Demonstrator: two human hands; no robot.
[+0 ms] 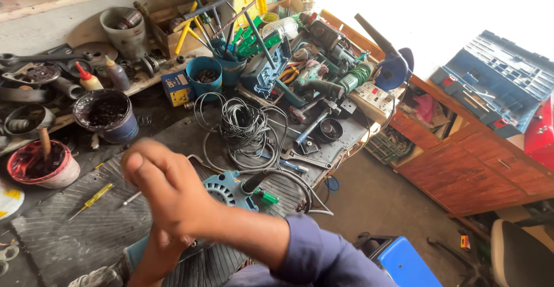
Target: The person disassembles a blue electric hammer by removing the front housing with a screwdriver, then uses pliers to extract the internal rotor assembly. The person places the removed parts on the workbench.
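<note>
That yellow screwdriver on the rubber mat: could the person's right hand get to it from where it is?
Probably yes. The yellow screwdriver lies alone on the mat, just left of the right hand, with only bare mat between them.

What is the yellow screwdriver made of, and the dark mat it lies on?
The yellow screwdriver: its handle looks like see-through yellow plastic, glossy, with a thin grey metal shaft. The dark mat looks like black rubber, dull and ribbed in grooves, probably flexible. The right hand is blurred just beside them.
</note>
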